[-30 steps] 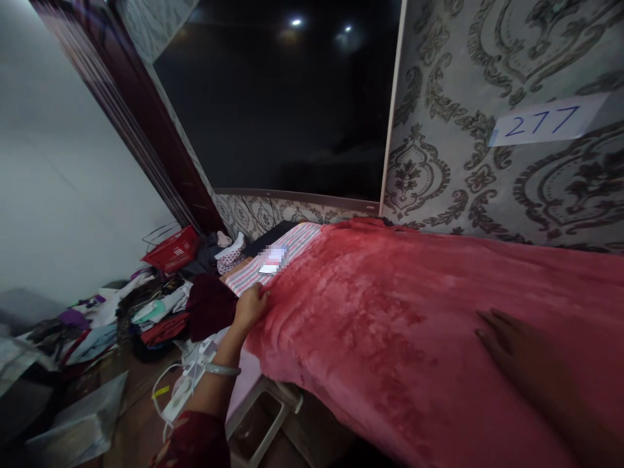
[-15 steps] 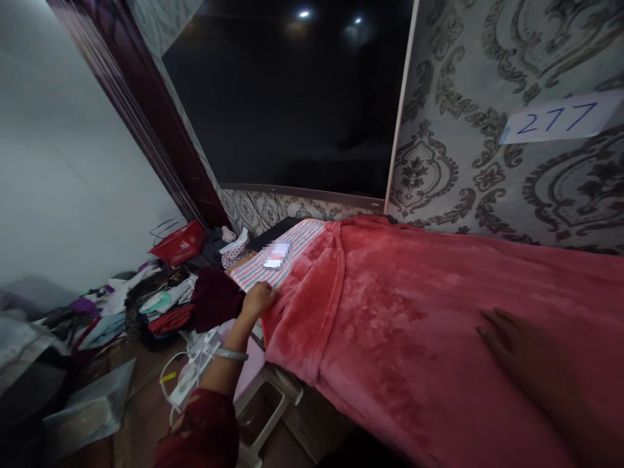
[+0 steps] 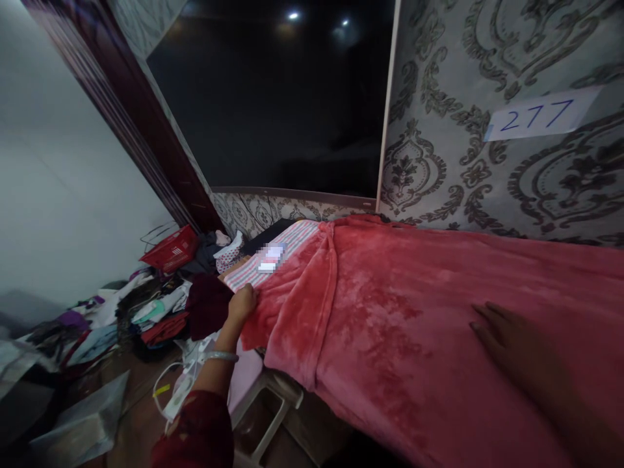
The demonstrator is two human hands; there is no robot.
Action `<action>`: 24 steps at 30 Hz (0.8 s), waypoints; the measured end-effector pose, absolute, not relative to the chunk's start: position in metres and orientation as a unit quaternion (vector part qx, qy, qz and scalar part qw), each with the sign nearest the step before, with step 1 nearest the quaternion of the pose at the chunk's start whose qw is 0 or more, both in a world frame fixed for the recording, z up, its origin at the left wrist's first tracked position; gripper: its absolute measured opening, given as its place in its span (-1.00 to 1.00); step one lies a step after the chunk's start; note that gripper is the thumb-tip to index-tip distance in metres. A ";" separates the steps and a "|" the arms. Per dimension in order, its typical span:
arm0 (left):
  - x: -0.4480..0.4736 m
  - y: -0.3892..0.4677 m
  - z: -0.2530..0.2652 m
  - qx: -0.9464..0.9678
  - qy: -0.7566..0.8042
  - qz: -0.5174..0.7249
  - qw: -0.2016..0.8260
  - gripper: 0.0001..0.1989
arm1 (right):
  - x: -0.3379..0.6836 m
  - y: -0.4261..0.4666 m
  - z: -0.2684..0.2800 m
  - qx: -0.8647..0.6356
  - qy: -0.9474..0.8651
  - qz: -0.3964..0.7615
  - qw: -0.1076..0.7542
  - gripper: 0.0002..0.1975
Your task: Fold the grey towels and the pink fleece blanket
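Observation:
A red plush blanket (image 3: 370,292) is spread over the surface in front of me, with a raised fold running across its left part. My left hand (image 3: 242,304) is closed on the blanket's left edge, pulling that part taut towards the left. Flat on the blanket at the right lies my right hand (image 3: 511,338), fingers stretched out and holding nothing. Just beyond my left hand a striped cloth (image 3: 238,276) shows from under the blanket. A small bright object, blurred out and perhaps a phone, rests on that cloth.
A dark screen (image 3: 283,104) stands behind, against patterned wallpaper with a "277" paper label (image 3: 541,117). To the left are a red basket (image 3: 173,250) and piled clothes (image 3: 160,312). A power strip (image 3: 180,393) and a plastic stool (image 3: 273,396) sit below my left arm.
My left hand has moved left and slightly towards me, drawing the blanket's left edge with it. My right hand stays flat on the blanket. The view has shifted a little.

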State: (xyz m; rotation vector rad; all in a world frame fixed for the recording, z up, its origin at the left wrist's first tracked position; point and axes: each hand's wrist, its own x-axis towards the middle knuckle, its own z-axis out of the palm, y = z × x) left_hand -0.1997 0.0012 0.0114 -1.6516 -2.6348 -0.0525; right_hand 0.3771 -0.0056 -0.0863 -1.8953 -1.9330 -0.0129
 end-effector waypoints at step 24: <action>-0.106 0.193 0.024 -0.588 -0.789 -0.175 -0.029 -0.68 | 0.374 -0.004 -0.095 -0.682 -0.684 -0.027 0.258 -0.37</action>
